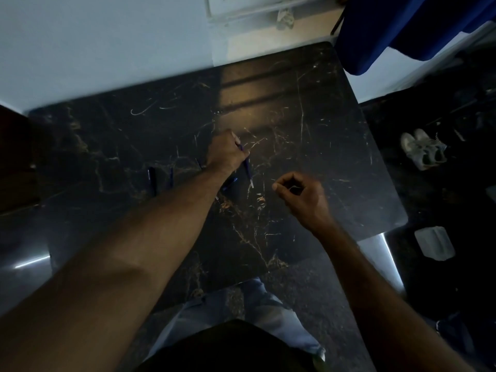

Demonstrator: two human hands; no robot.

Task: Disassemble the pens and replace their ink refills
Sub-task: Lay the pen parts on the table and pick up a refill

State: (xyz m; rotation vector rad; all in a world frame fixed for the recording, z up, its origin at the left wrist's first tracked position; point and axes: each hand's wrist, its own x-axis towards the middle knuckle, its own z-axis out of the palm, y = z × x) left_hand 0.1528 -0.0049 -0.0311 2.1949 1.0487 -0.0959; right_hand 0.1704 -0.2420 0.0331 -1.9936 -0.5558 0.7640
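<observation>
My left hand [226, 151] reaches over the middle of the black marble table [308, 146] and is closed on a blue pen [247, 167] whose pale tip points back toward me. My right hand [298, 196] hovers to the right, with thumb and forefinger pinched together; whether it holds a small part I cannot tell. Two more blue pens [152, 179] [171, 177] lie on the table to the left of my left forearm. Another blue pen piece [231, 181] shows just under my left wrist, partly hidden.
The scene is dim. A white wall lies beyond the table's far edge. A blue cloth [402, 30] hangs at the upper right. A pair of grey shoes [424, 150] and a pale bag [434, 244] sit on the dark floor to the right.
</observation>
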